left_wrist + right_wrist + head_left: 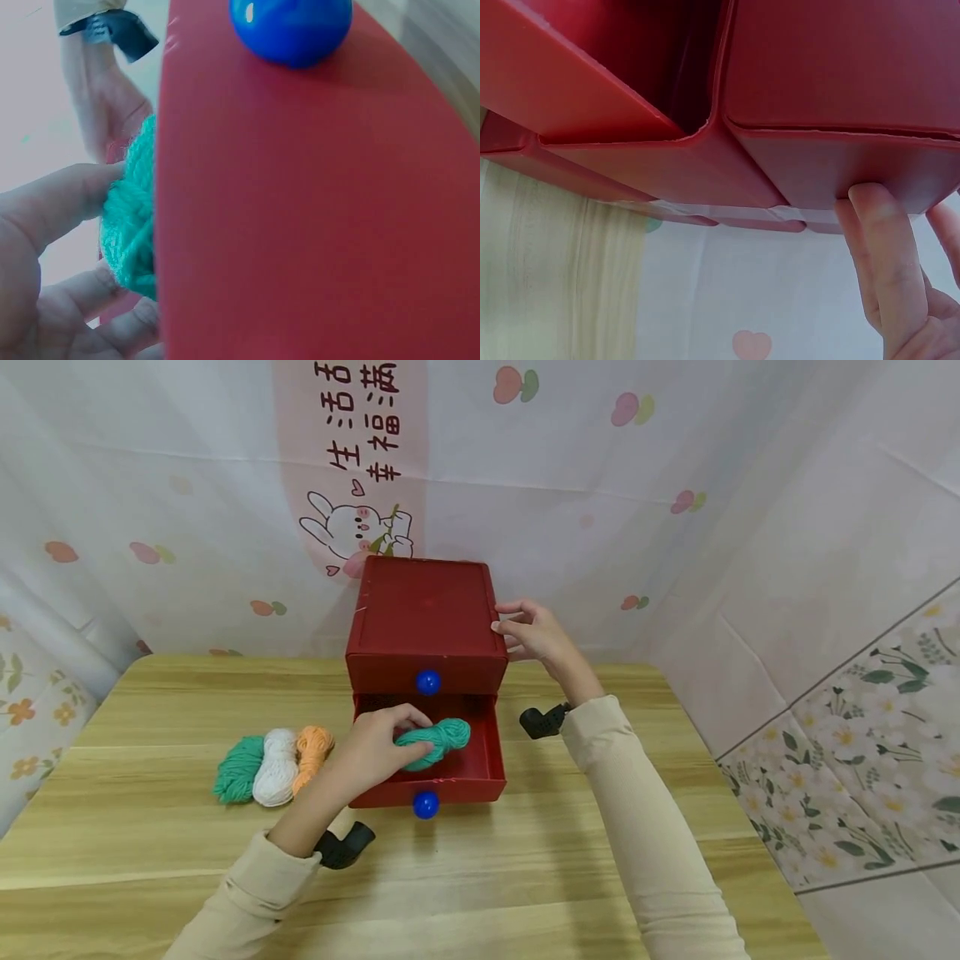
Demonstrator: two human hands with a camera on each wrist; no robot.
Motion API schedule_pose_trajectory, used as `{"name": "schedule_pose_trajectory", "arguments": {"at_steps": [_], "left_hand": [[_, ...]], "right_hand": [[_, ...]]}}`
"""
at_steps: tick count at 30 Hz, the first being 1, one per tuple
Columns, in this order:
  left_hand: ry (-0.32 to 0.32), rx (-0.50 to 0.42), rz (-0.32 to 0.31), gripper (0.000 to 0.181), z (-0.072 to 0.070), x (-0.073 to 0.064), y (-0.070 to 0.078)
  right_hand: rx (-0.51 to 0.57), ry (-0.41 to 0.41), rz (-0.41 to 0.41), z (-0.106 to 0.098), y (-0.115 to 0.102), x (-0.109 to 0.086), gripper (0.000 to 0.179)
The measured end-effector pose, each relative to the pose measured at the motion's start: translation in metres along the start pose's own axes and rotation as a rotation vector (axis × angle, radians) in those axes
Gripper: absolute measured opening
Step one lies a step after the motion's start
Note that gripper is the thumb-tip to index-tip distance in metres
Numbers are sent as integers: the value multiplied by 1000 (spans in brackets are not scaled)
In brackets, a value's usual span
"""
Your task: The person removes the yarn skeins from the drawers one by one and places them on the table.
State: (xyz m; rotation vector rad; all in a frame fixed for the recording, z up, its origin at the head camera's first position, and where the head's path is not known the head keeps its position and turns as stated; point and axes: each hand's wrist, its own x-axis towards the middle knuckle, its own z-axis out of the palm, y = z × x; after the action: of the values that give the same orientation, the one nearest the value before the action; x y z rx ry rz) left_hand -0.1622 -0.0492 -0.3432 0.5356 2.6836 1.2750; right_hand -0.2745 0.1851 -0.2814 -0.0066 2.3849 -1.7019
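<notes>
In the head view, we lose part of the held green skein (442,743) behind the left grip (375,745), and of the orange skein (312,747) behind the left forearm (306,818). The left-wrist view's top edge crops the blue knob (291,31); the right-wrist view's edges crop the right grip (898,285).

You work in home-like corner, exact room unclear: wood-grain surface (150,852) before you, pale curtain (555,518) with printed cartoon rabbit (348,531) hanging behind, flowered panel (847,727) at your right, yarn bundles (276,767) and red drawer box (427,602) on surface.
</notes>
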Motion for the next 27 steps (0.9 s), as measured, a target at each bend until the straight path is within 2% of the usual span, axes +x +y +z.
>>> {"name": "schedule_pose_trajectory", "arguments": {"at_steps": [8,14,20,24,27], "left_hand": [[80,-11,-27,29,-29,-24,-9],[171,26,-81,37,-53,-46,-27],[271,116,-140,38,-75,-62,-59],[355,180,-174,37,-85,-72,-89],[392,191,-225,38,-92,-80,-113]], "right_hand": [[-2,10,1,1,1,-1,42],[4,20,-10,2,2,-1,41],[-4,15,-14,0,3,-1,42],[0,13,-15,0,4,-1,42],[3,9,-19,0,4,0,42]]}}
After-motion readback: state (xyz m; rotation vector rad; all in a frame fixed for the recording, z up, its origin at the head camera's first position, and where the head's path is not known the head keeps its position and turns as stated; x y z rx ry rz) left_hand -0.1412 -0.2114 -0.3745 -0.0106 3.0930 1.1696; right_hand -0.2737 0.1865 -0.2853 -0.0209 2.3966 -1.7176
